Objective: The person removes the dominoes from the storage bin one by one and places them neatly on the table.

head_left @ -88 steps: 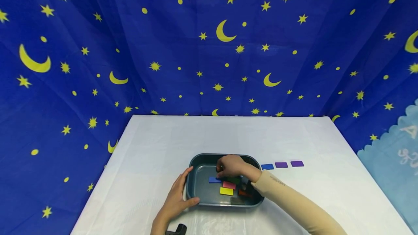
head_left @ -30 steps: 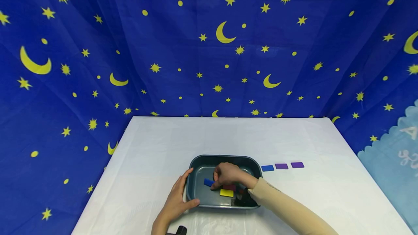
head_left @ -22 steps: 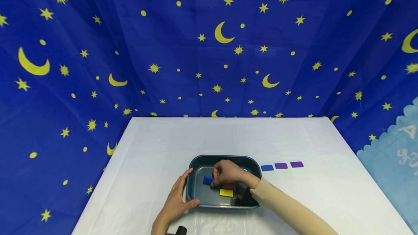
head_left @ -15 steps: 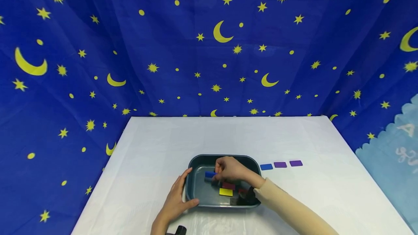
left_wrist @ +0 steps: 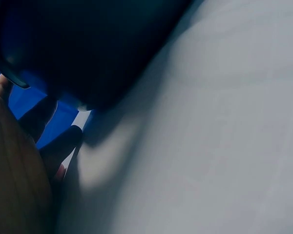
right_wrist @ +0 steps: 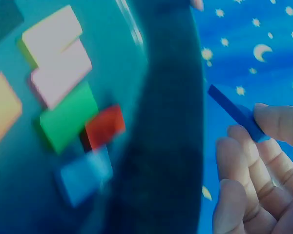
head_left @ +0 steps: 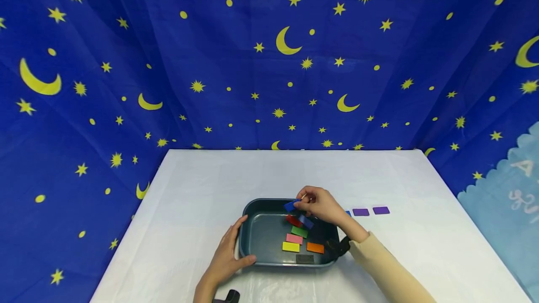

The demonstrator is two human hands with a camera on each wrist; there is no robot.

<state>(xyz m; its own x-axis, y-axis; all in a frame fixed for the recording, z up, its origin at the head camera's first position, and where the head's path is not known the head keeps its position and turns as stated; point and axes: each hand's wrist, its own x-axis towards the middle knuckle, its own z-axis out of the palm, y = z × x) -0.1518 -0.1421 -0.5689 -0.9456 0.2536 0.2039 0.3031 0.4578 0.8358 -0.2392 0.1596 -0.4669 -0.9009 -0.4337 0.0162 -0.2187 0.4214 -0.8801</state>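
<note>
In the head view my right hand (head_left: 321,205) is raised over the back right of a dark teal basin (head_left: 248,209). Thumb and fingertips pinch a blue domino block (right_wrist: 237,113), tilted and clear of the basin floor. Inside the basin lie a second blue block (head_left: 306,222), a red one (head_left: 293,220), a green one (head_left: 299,232), a pink one (head_left: 294,239), a yellow one (head_left: 291,247), an orange one (head_left: 315,248) and a dark one (head_left: 305,259). My left hand (head_left: 227,256) rests against the basin's left end, fingers extended along the outside, thumb at the front rim.
Right of the basin, two purple blocks (head_left: 360,212) and a blue one, mostly hidden behind the right hand, lie in a row on the white table (head_left: 210,176). A blue star-and-moon cloth (head_left: 236,60) hangs behind and at the sides.
My right hand has lifted the blue block from the basin floor and moved it up and to the right. Blocks it covered now show. The left hand stays in place.
</note>
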